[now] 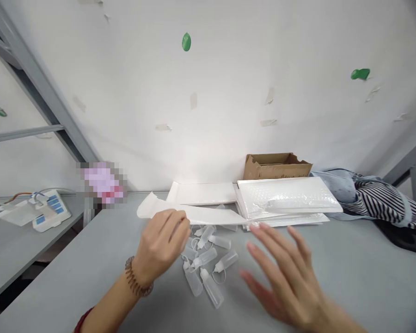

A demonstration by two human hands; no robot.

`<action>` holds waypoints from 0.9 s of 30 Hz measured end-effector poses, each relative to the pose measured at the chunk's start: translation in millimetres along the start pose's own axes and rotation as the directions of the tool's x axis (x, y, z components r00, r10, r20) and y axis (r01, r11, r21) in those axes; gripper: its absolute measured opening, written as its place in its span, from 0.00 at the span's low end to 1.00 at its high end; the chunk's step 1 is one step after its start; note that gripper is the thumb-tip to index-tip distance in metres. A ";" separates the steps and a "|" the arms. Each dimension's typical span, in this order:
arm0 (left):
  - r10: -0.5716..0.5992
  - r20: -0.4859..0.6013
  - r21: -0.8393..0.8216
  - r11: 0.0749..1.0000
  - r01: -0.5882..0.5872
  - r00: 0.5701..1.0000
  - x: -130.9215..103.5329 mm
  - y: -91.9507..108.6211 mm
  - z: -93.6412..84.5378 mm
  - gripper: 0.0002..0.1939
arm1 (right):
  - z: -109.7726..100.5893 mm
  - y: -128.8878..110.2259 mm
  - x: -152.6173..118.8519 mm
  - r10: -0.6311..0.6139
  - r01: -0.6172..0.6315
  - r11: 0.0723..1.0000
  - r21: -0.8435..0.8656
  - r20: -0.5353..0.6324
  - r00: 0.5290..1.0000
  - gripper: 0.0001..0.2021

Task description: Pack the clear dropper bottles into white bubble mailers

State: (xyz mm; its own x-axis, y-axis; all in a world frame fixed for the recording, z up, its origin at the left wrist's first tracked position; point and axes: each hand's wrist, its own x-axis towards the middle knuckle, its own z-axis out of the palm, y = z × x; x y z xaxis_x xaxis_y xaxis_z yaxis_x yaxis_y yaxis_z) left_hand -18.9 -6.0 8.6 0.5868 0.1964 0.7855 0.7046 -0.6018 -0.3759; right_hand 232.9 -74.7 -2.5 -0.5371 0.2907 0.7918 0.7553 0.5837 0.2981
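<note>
My left hand (164, 245) is closed at the lower edge of a long white mailer (201, 215), which is seen nearly edge-on with a flap standing up at its left end. The curled fingers hide where they grip it. Below and behind it, several small clear plastic squeeze bottles (212, 287) with pointed tips and looped caps lie in a loose pile on the table. My right hand (287, 277) hovers to the right of the bottles, fingers spread, holding nothing. A stack of white bubble mailers (287, 196) lies just beyond its fingertips.
Behind the held mailer lies another flat white piece (204, 193) against the wall. An open cardboard box (277, 169) stands behind the stack. Striped and denim cloth (377, 199) is heaped at right. A white device (52, 210) with blue panels and wires sits on the left table.
</note>
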 end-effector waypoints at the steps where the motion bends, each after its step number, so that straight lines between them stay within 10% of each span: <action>1: 0.034 -0.018 -0.013 0.999 -0.035 0.999 1.2 6.7 -7.0 0.07 | -0.6 -8.9 1.1 -0.029 0.029 1.000 0.010 0.045 0.999 0.21; 12: 0.156 -0.123 -0.279 0.942 -0.185 0.980 -3.0 68.5 -31.0 0.12 | 7.4 -23.4 -6.5 -0.137 0.145 0.989 -0.028 0.190 0.972 0.20; 17: -0.193 0.039 -0.458 0.869 0.190 0.980 1.5 58.4 -19.9 0.09 | 8.7 -9.4 -10.8 -0.064 0.078 0.993 -0.084 0.153 0.986 0.19; 19: -0.448 0.203 -0.480 0.730 0.487 0.871 2.5 45.6 -17.7 0.11 | 9.2 -5.2 -11.5 -0.038 0.049 0.995 -0.089 0.131 0.991 0.20; 21: -0.601 0.477 -0.463 0.449 0.765 0.641 3.3 32.0 -17.4 0.14 | 9.5 -3.5 -12.0 -0.029 0.040 0.995 -0.089 0.129 0.991 0.19; 24: -0.341 0.893 -0.360 -0.149 0.921 0.294 6.0 18.0 -18.3 0.17 | 11.2 -6.5 -13.3 -0.032 0.041 0.997 -0.065 0.135 0.990 0.18; 27: -0.050 0.981 -0.187 -0.503 0.844 0.187 7.9 17.5 -16.4 0.15 | 14.2 -13.7 -14.9 0.002 -0.004 1.000 0.014 0.178 0.984 0.18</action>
State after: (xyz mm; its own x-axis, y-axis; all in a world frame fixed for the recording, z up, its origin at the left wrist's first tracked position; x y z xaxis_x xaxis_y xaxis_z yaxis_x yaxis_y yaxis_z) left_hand -8.4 -27.7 16.3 0.4663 0.8261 -0.3164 0.0662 0.3241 0.9437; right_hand 225.2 -76.3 -26.0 -0.5940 0.4219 0.6850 0.7521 0.5933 0.2868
